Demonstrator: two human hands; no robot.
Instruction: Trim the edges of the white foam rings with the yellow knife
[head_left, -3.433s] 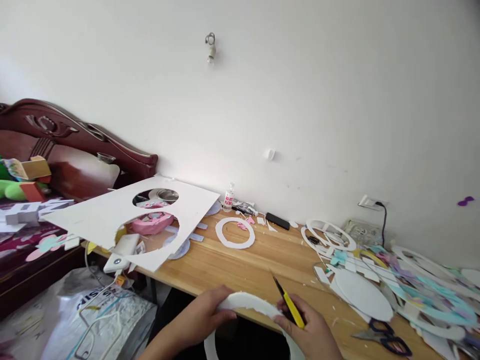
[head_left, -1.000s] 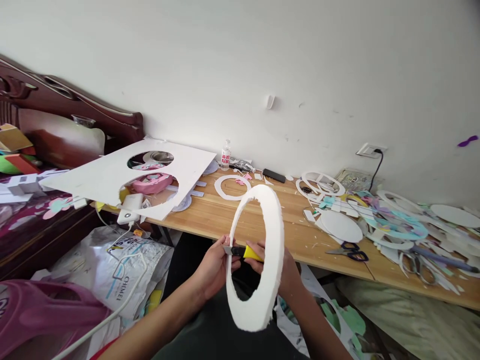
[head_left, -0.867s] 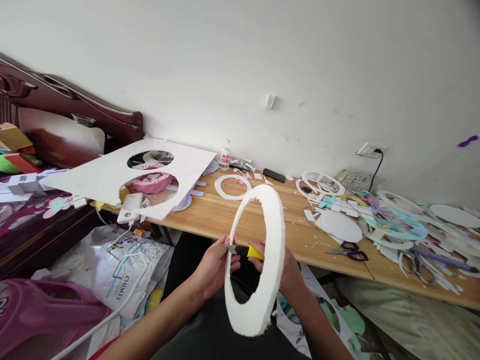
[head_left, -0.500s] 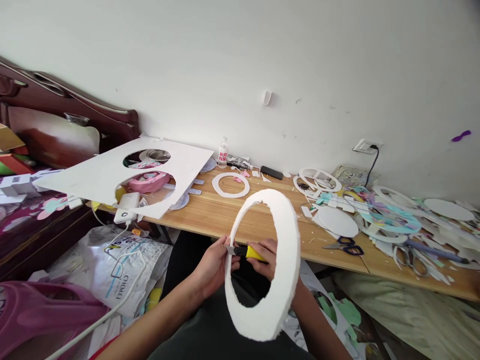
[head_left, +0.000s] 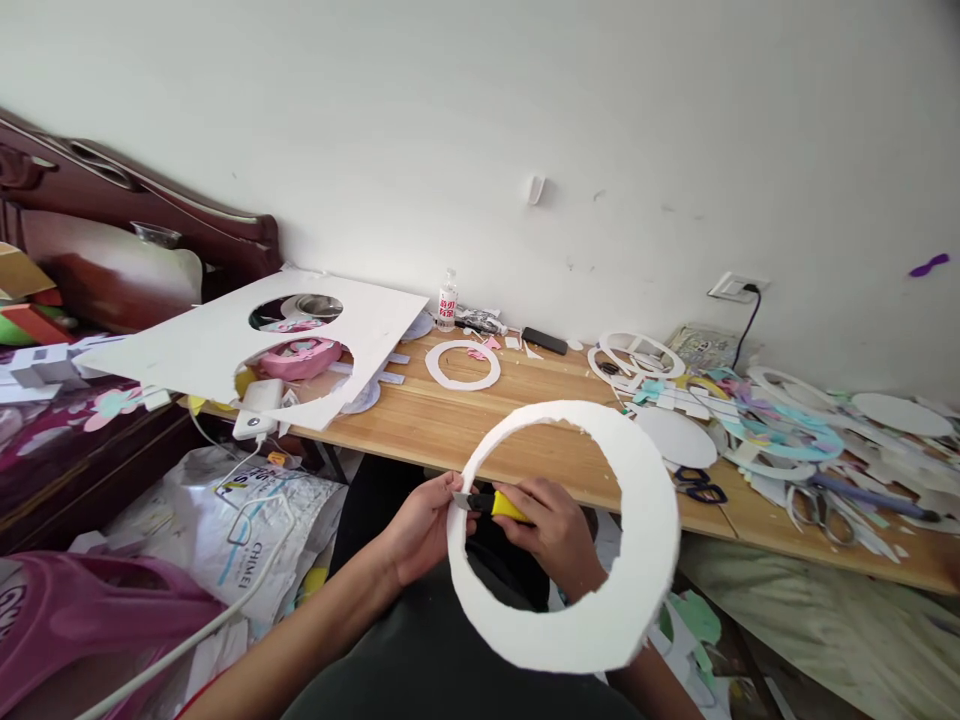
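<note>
A white foam ring (head_left: 646, 520), wider on its right side and rough along the inner edge, is held up in front of my body. My left hand (head_left: 426, 525) pinches its narrow left side between thumb and fingers. Through the ring's opening, my right hand (head_left: 551, 530) grips a yellow and black utility knife (head_left: 510, 506). The knife's blade points left and meets the ring's inner edge beside my left thumb. My right forearm passes behind the ring's wide side.
A wooden table (head_left: 420, 420) lies beyond my hands, with a thin white ring (head_left: 463, 365), a bottle (head_left: 447, 300) and a black phone-like object (head_left: 544, 341). Scissors (head_left: 821, 513) and paper scraps crowd the right. A white board (head_left: 187, 340) with round holes covers the left end.
The foam ring has turned to face me more fully, its wide side swinging to the right. Both hands keep their holds, and the knife stays at the ring's left edge.
</note>
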